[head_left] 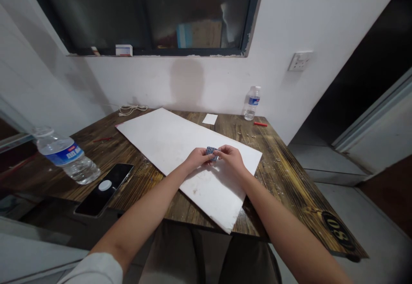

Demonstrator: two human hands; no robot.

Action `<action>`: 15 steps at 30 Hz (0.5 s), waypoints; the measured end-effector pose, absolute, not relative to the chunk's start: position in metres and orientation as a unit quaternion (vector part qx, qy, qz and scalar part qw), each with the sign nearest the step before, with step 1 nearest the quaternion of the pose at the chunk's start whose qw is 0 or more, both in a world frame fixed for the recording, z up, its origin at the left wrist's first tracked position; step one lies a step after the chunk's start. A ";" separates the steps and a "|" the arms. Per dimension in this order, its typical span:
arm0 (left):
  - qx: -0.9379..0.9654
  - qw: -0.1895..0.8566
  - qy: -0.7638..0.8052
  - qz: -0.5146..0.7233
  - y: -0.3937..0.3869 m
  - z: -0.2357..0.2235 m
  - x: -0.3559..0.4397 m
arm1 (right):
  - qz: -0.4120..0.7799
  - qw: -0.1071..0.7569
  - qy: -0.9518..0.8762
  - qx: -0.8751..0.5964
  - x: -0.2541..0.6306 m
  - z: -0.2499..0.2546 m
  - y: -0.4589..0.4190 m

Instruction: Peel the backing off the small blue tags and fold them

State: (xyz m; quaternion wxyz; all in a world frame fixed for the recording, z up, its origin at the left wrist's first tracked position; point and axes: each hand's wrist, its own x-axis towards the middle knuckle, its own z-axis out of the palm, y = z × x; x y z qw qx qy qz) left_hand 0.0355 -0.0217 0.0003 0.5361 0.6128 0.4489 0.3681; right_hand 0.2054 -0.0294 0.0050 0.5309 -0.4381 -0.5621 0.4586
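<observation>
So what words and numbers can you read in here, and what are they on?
"80" or "08": gold digits lying sideways on the dark oval plate; I can't tell which way up.
Big bottle on the left: letters too blurred to read.
Small bottle on the right: letters too small and blurred.
White box: any print is too small.
Small blue thing being held: marks too small to make out.

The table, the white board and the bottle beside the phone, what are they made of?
Table: likely wood, slightly shiny, with dark streaky grain. White board: maybe card or foam, dull, with a scuffed edge. Bottle: probably plastic, glossy and see-through, with bright highlights.
</observation>
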 end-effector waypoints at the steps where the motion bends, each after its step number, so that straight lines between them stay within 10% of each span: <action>1: 0.610 0.542 0.444 0.369 -0.023 0.002 0.036 | 0.460 0.535 -0.557 -0.438 0.206 0.005 -0.029; 15: 0.587 0.512 0.474 0.410 -0.023 0.007 0.035 | 0.465 0.543 -0.551 -0.430 0.205 0.007 -0.030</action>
